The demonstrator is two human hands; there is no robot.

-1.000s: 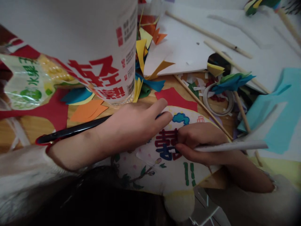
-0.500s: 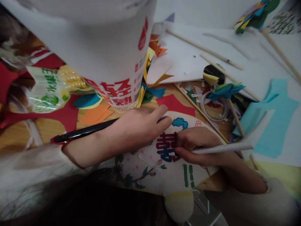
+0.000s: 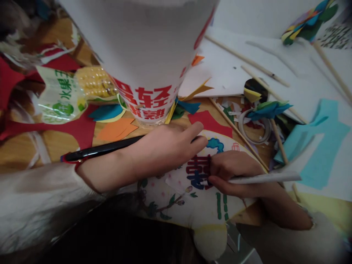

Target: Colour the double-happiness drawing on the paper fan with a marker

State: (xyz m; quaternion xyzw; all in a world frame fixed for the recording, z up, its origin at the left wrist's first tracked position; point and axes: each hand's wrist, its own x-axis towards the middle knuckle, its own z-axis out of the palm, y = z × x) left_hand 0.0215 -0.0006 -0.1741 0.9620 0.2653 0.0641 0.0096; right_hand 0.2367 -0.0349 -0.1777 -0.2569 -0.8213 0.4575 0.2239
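A white piece with a yellow edge (image 3: 202, 216) lies before me, painted with a flowering branch, green bars and a red-and-blue Chinese character (image 3: 196, 170). My right hand (image 3: 233, 167) is closed around a slim white pen (image 3: 264, 178), its tip touching the lower part of the character. The pen's far end points right. My left hand (image 3: 167, 146) rests on the piece's upper left, its fingers curled; whatever is between them is hidden. Under my left forearm lies a black pen (image 3: 101, 150).
A tall white cup (image 3: 148, 73) with red lettering stands just beyond my left hand. Around it are a corn package (image 3: 63, 97), orange paper leaves (image 3: 117, 129) and red paper scraps (image 3: 210, 121). Farther right are a tape roll (image 3: 254, 126), wooden sticks (image 3: 244, 62) and light-blue paper (image 3: 324, 146).
The view has shifted slightly, so most things appear a little farther right. Both hands keep nearly the same pose; the pen's tip now shows on the blue strokes.
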